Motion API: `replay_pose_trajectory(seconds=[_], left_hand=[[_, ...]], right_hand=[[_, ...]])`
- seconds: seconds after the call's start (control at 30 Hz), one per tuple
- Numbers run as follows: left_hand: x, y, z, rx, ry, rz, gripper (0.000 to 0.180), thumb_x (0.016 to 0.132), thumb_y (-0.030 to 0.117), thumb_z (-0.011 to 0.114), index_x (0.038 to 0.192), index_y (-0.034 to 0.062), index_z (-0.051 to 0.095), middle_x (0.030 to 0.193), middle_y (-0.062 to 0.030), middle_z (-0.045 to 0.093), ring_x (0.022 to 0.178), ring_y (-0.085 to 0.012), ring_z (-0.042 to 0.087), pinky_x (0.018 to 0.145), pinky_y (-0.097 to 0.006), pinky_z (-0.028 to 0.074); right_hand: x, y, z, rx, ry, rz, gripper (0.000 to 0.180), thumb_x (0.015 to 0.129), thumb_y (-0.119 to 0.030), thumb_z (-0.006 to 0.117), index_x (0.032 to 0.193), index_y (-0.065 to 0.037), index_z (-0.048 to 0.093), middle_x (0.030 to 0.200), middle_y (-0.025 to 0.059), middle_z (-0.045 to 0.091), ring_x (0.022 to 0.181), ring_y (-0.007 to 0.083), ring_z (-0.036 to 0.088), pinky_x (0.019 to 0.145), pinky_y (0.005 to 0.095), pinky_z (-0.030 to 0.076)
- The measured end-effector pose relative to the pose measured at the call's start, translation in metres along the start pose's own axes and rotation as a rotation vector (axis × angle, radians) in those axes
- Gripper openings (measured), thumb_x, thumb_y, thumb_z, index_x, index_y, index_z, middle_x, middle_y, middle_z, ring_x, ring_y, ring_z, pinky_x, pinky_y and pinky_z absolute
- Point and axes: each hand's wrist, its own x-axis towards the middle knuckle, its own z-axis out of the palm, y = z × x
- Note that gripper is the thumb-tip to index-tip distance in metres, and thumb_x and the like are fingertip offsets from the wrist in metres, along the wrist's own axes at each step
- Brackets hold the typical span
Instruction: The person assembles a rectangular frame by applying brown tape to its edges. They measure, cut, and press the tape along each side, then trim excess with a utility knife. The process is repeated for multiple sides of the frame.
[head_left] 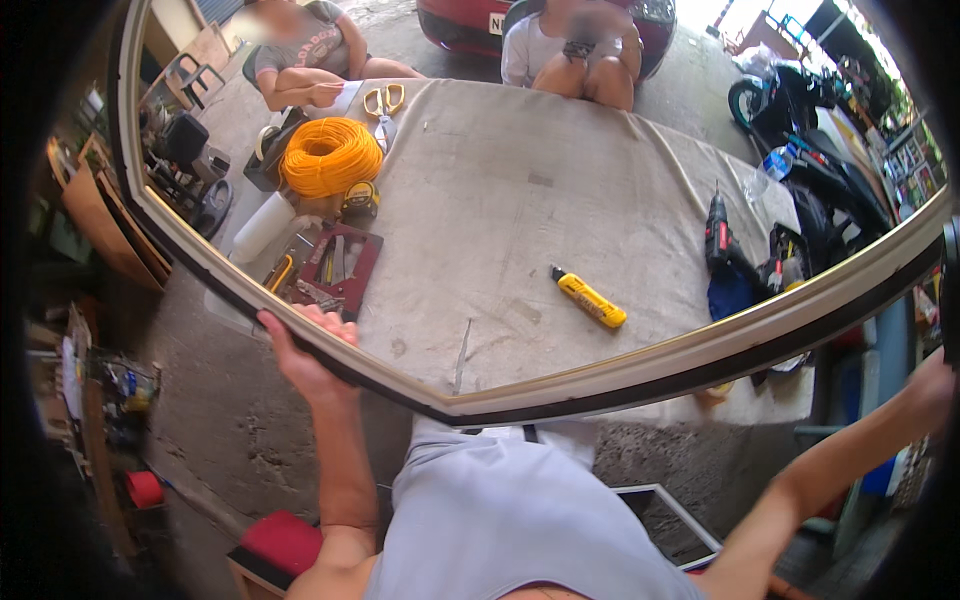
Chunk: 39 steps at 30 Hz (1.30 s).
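I hold a large metal frame (640,365), cream on top with a black strip beneath, over a cloth-covered table (520,190). Its corner (450,408) points at my chest. My left hand (300,345) grips the frame's left rail from below. My right hand (935,385) reaches the right rail at the picture's edge, where its fingers are hard to make out. A yellow utility knife (588,298) lies on the cloth inside the frame.
On the table lie a coil of orange cord (328,155), yellow-handled scissors (384,103), a tape measure (360,200), a red tool tray (338,265) and a cordless drill (722,245). Two people sit at the far side. A motorbike (800,140) stands at right.
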Motion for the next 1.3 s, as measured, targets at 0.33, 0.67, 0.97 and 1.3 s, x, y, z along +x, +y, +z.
replay_pose_trajectory(seconds=[0.33, 0.67, 0.97, 1.3], left_hand=[[-0.085, -0.151, 0.0, 0.316, 0.129, -0.005, 0.061, 0.096, 0.064, 0.043, 0.104, 0.0042, 0.055, 0.083, -0.0065, 0.057, 0.074, -0.0199, 0.057, 0.072, -0.035, 0.05], [-0.036, -0.044, -0.072, 0.317, 0.203, -0.027, 0.03, 0.097, 0.023, 0.063, 0.118, 0.0035, 0.054, 0.107, -0.0057, 0.061, 0.1, -0.015, 0.058, 0.089, -0.029, 0.045], [-0.064, -0.029, -0.115, 0.679, 0.097, -0.431, 0.018, 0.094, 0.016, 0.062, 0.098, 0.0079, 0.047, 0.091, -0.0045, 0.063, 0.072, -0.0124, 0.063, 0.055, -0.029, 0.055], [-0.018, -0.03, -0.098, 1.198, -0.111, -0.644, 0.038, 0.088, 0.03, 0.071, 0.098, 0.0004, 0.049, 0.063, -0.0094, 0.06, 0.048, -0.0189, 0.062, 0.043, -0.031, 0.052]], right_hand=[[-0.307, 0.056, 0.055, -0.094, -0.135, 1.005, 0.069, 0.09, -0.06, 0.06, 0.118, 0.002, 0.054, 0.097, 0.0084, 0.06, 0.086, 0.0142, 0.059, 0.079, 0.0263, 0.046], [-0.265, 0.088, -0.065, -0.391, -0.132, 1.031, 0.048, 0.094, -0.052, 0.06, 0.1, -0.004, 0.062, 0.08, -0.0028, 0.056, 0.071, 0.0072, 0.05, 0.063, 0.0244, 0.04], [-0.264, 0.086, -0.083, -0.357, -0.432, 1.258, 0.043, 0.1, -0.035, 0.059, 0.115, 0.004, 0.063, 0.096, 0.0006, 0.063, 0.086, 0.0066, 0.053, 0.078, 0.0237, 0.044], [-0.292, 0.16, -0.062, -0.502, -0.626, 1.136, 0.039, 0.101, -0.033, 0.055, 0.082, 0.001, 0.059, 0.069, -0.0072, 0.042, 0.066, 0.0054, 0.036, 0.057, 0.0275, 0.033]])
